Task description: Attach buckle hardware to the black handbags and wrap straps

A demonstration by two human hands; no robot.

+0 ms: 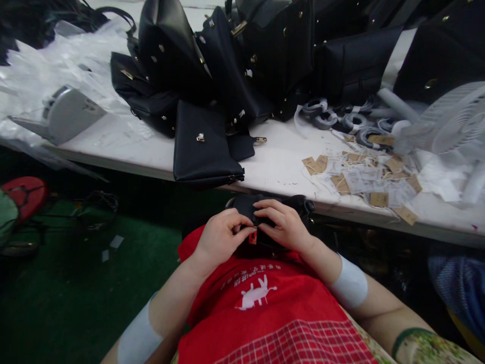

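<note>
A black handbag [245,206] lies in my lap at the table's front edge, partly covered by both hands. My left hand [222,235] is closed, thumb and forefinger pinching the strap end beside a shiny metal clasp [252,236] that reflects red. From the other side, my right hand [285,222] has its fingers bent over the same black strap, the fingertips pressing near the clasp. What lies under the fingertips is hidden. Just beyond, a flat black bag [202,146] with a small metal stud rests on the table, a strap tab with a gold plate [260,139] sticking out beside it.
More black bags [261,60] crowd the back of the white table [280,169]. Paper tags [356,172], rolled straps [354,121] and a white fan [454,121] occupy the right. A tape dispenser [71,114] and clear plastic bags [34,76] lie left; a red stool [26,194] stands below.
</note>
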